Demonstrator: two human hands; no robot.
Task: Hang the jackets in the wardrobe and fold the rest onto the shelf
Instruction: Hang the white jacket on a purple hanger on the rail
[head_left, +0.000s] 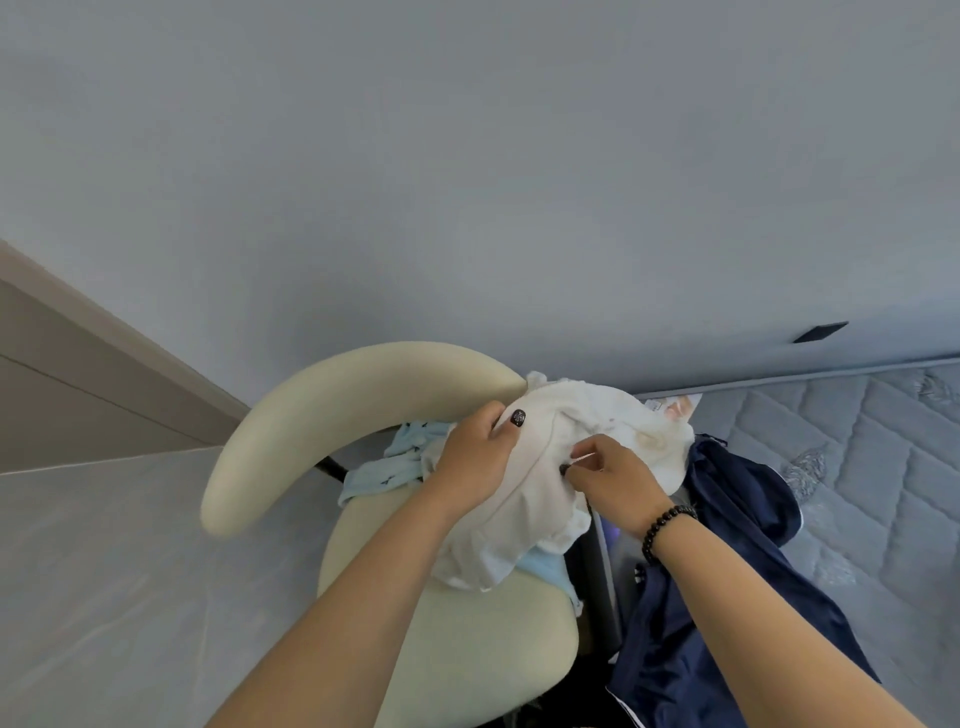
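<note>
Two hands are working one white garment (524, 499) above the cream chair (467, 639). Left hand (475, 457) grips the cloth at its upper left, fingers curled into the fabric, thumb with a dark painted nail pressed on top. Right hand (615, 475), dark bead bracelet (662, 530) at the wrist, pinches a small fold near the middle between thumb and fingertips. That white garment is crumpled, soft, with faint yellowish marks toward the right, draped over the chair seat. Under it peeks a light blue patterned piece (384, 470), spilling left. A dark navy jacket (727, 545) hangs just beside it on the right, against the edge of a grey quilted mattress (857, 467). Pale grey-blue wall (467, 182) behind; beige panel at far left.
</note>
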